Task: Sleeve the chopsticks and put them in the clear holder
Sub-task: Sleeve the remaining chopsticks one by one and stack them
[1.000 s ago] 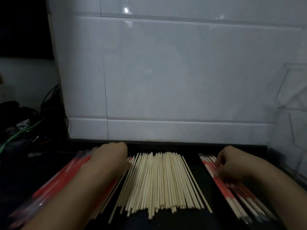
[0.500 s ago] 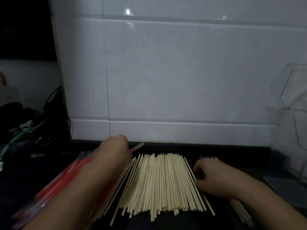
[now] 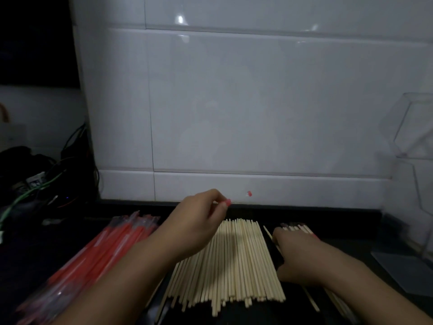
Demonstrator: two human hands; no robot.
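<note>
- The clear holder (image 3: 412, 146) stood at the right edge of the frame, cut off by the border; its transparent walls were hard to trace against the white tiled wall (image 3: 257, 102), and nothing could be seen inside it.
- The bare chopsticks (image 3: 234, 261) lay fanned at lower centre on the dark counter (image 3: 351, 233), with the red sleeves (image 3: 100, 252) heaped at lower left and a row of already sleeved chopsticks (image 3: 297, 228) at lower right, largely hidden under the right forearm.
- The left hand (image 3: 199, 221), which a second earlier had rested on the sleeve pile, had risen above the far ends of the bare sticks, its fingertips pinching a single red sleeve (image 3: 227, 202); a loose red tip showed further right against the wall. Judged from this, one sleeve was ready for filling.
- The right hand (image 3: 297, 252) had moved from the sleeved row to the right margin of the bare sticks, fingers curled downward; whether it already held a stick could not be told, the view being dim and blurred.
</note>
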